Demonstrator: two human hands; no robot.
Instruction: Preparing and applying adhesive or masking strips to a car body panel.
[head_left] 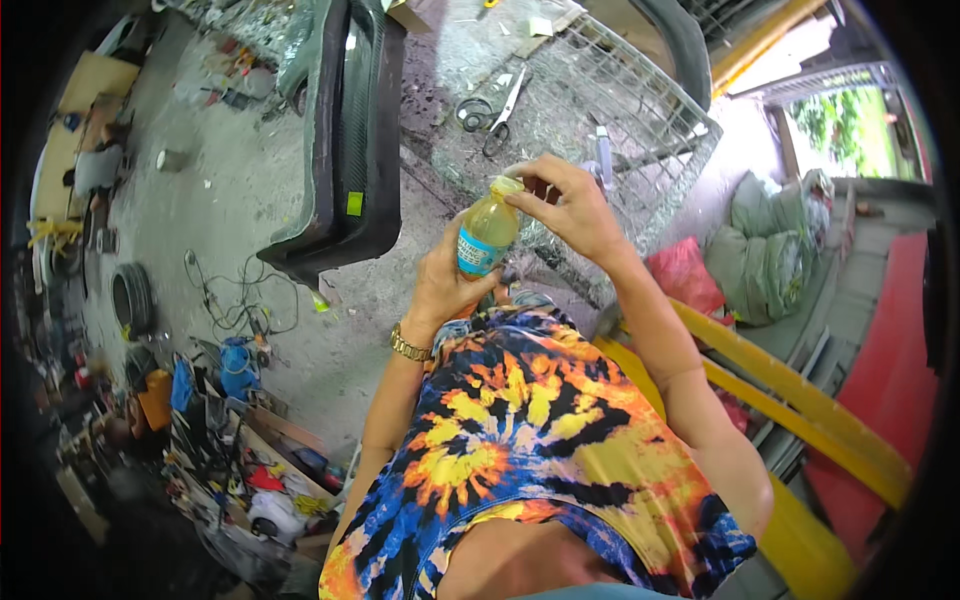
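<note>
Standing over a cluttered workshop floor, the person holds a small plastic bottle (pixel 487 237) of yellowish drink out in front of the chest, above the tie-dye shirt (pixel 530 440). If that cap comes off with a jerk, I'd expect drink to slosh over the shirt, since the bottle looks nearly full and leans a little toward the right hand. A loose hold lower down could also let the bottle slip to the concrete below.

The left hand (pixel 447 280), with a gold watch (pixel 410 346) at its wrist, is wrapped closed around the bottle's lower half, covering part of the blue label. The right hand (pixel 565 208) is curled over the top of the bottle, fingertips pinched on the yellow cap (pixel 506 186); whether the cap has been loosened I cannot tell.

Beyond the bottle lies a wire mesh panel (pixel 610 100), with scissors (pixel 500 112) resting near its edge. To the left of the bottle sits a dark car bumper (pixel 345 130).
</note>
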